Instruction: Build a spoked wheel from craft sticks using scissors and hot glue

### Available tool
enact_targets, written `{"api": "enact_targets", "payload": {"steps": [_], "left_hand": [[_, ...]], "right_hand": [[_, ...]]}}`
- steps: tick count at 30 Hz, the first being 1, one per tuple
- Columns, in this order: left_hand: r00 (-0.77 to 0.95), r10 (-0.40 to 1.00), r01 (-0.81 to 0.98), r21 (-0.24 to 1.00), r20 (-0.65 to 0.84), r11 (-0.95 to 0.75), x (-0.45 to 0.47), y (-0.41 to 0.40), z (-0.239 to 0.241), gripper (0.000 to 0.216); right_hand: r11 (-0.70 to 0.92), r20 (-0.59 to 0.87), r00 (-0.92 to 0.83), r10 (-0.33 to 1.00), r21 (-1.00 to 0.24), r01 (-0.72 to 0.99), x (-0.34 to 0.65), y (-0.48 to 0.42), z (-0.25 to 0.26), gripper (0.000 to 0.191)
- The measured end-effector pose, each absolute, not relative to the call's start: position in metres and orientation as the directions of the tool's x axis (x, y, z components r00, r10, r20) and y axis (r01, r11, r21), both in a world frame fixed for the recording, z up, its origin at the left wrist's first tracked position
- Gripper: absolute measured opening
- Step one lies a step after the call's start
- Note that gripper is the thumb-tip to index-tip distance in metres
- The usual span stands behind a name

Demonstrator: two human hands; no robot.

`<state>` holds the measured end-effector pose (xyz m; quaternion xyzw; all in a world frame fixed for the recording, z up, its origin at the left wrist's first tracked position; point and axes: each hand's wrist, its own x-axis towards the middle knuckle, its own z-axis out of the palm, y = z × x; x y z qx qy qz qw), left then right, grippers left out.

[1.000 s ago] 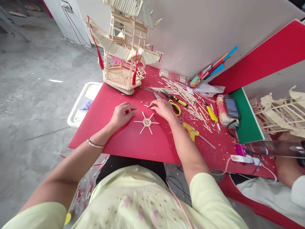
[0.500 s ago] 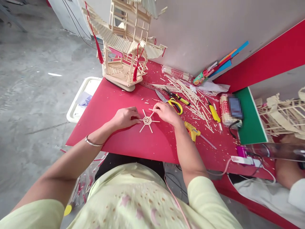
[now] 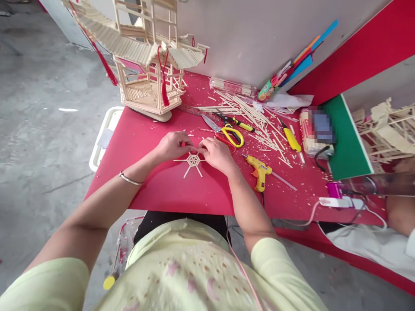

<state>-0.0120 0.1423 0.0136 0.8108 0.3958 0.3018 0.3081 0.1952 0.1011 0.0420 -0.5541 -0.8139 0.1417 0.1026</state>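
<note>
A small hexagonal wheel of thin wooden sticks (image 3: 193,160), with spokes reaching outward, lies flat on the red table (image 3: 155,190). My left hand (image 3: 174,144) is closed in a pinch at the wheel's far side. My right hand (image 3: 214,152) meets it there, thumb and fingers pressed together, fingertips nearly touching the left ones. The short stick seen at my right fingertips a moment ago is now largely hidden between the fingers. Both hands cover the ends of the far spokes.
A stick-built pavilion (image 3: 145,90) with red tassels stands at back left. Yellow-handled scissors (image 3: 234,136), pliers (image 3: 241,124), loose sticks (image 3: 253,116), a yellow glue gun (image 3: 260,172) and a yellow knife (image 3: 291,138) lie to the right. Another person's arm (image 3: 400,211) shows at far right.
My left hand has moved from the wheel's left side to its far side. My right hand has come inward to meet it. The view has shifted, showing the glue gun more fully.
</note>
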Motion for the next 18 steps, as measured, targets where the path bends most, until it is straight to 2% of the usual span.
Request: {"api": "enact_targets", "payload": {"steps": [4, 8, 13, 18], "left_hand": [[0.579, 0.787, 0.454, 0.716, 0.215, -0.530, -0.011, 0.151, 0.011, 0.021], [0.663, 0.746, 0.520, 0.674, 0.068, -0.524, -0.008, 0.165, 0.016, 0.018], [0.710, 0.670, 0.640, 0.594, -0.215, -0.488, 0.003, 0.184, 0.036, 0.016], [0.697, 0.654, 0.672, 0.586, -0.294, -0.454, 0.010, 0.191, 0.042, 0.015]], "right_hand": [[0.371, 0.005, -0.384, 0.923, -0.271, 0.888, 0.195, 0.100, 0.037, 0.015], [0.376, 0.008, -0.385, 0.923, -0.231, 0.897, 0.192, 0.099, 0.033, 0.020], [0.374, 0.035, -0.385, 0.922, -0.332, 0.866, 0.197, 0.097, 0.032, 0.018], [0.307, 0.075, -0.303, 0.950, -0.400, 0.863, 0.212, 0.097, 0.034, 0.018]]}}
